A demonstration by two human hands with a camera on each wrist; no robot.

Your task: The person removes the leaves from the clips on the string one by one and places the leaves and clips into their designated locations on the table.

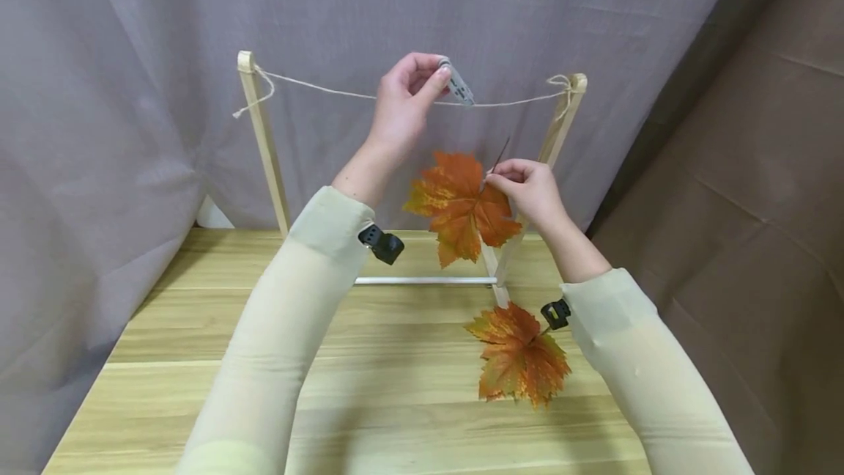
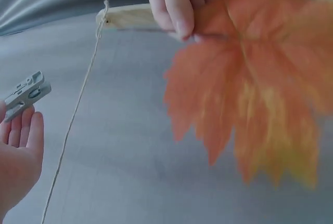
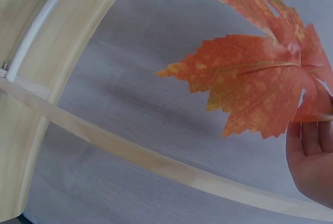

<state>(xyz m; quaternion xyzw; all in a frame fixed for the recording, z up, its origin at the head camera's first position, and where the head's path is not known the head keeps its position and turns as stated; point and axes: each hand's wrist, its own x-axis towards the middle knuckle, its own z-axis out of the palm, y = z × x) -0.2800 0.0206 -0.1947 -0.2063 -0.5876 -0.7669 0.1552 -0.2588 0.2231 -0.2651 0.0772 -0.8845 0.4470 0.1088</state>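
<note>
Near the middle of the string (image 1: pixel 316 86), my left hand (image 1: pixel 404 102) pinches a grey clothespin (image 1: pixel 458 83) between thumb and fingers. In the left wrist view the clothespin (image 2: pixel 26 94) points away from the palm, apart from the string. My right hand (image 1: pixel 530 189) pinches the thin stem of an orange maple leaf (image 1: pixel 461 204), lower and to the right of the left hand. This leaf hangs in the air below the string, its stem end pointing up. In the right wrist view the leaf (image 3: pixel 260 78) spreads out beyond the fingers.
The string is tied between two wooden posts, left (image 1: pixel 264 145) and right (image 1: pixel 560 119). A white rod (image 1: pixel 425 281) runs low across the frame. Another orange leaf (image 1: pixel 524 361) lies on the wooden table (image 1: pixel 395 394) near the right forearm. Grey curtain (image 1: pixel 330 13) hangs behind.
</note>
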